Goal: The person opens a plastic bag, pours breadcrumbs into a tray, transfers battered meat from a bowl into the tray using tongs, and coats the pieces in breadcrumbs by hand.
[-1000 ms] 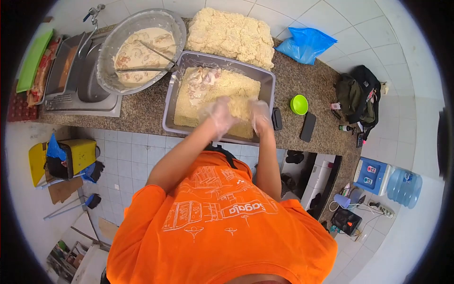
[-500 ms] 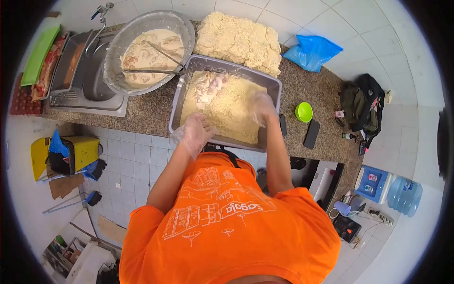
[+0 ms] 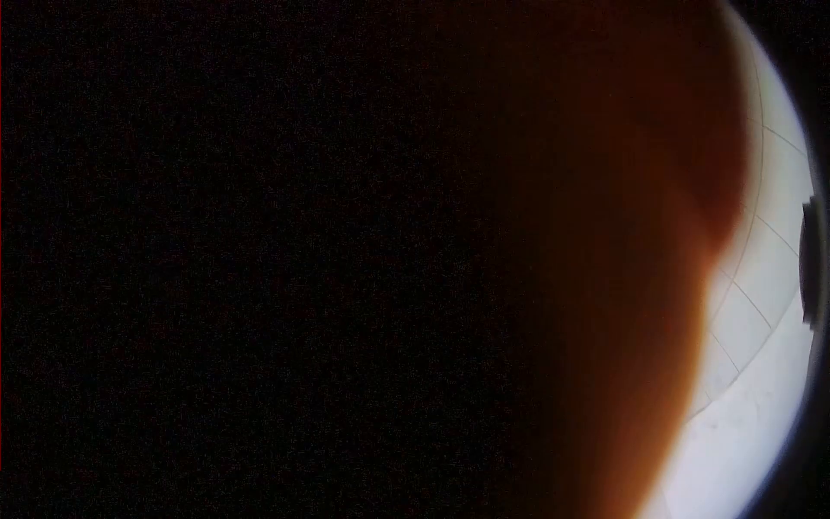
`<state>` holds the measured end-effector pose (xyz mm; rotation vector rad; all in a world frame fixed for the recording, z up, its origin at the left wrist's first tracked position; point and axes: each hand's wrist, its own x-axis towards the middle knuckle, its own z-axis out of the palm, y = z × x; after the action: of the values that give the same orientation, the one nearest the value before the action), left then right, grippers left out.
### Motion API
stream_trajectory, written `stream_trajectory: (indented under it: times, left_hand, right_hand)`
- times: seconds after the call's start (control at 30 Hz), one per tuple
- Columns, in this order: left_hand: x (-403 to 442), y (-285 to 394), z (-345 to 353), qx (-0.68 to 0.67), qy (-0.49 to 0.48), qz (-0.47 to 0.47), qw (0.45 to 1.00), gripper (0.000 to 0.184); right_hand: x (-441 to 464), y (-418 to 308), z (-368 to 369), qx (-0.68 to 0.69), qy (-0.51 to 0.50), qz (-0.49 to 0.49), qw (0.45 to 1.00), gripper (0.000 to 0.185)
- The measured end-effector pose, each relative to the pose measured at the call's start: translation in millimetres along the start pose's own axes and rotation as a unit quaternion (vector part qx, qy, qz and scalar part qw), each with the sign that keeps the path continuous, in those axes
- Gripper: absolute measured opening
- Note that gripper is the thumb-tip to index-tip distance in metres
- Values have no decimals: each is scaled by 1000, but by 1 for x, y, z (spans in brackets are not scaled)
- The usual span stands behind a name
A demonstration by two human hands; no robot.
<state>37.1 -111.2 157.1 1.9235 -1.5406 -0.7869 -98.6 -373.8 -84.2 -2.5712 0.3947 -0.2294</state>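
Something dark, blurred and brownish orange (image 3: 640,303) lies very close to the head camera and covers most of its view. I cannot make out what it is. The left and middle of the picture are black. Neither my left hand nor my right hand can be made out, and whatever they touch is hidden. The tub, the coating and the basin are hidden too.
A strip of pale tiled wall (image 3: 743,311) shows along the right side. At the far right edge is a dark object (image 3: 810,264), partly cut off.
A dark orange-brown shape has come over the camera. My hands, the counter and the things on it have gone out of sight; only the wall strip at the right still shows.
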Motion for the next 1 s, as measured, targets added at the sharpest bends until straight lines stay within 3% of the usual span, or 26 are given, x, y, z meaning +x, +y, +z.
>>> stream_trajectory:
  times: [0.2,0.73,0.9,1.0]
  left_hand:
    - [48,17,-5,40,27,62,997,43]
    - [119,70,37,95,-22,120,988,41]
    - [149,72,45,135,-37,110,984,40]
    - [113,58,64,156,-18,73,985,39]
  right_hand:
    - [-7,12,-11,14,1,32,999,22]
    - [-33,21,-6,47,-1,87,995,23]
    - [-33,11,8,88,-18,104,990,23]
    - [-29,4,32,121,-19,117,986,23]
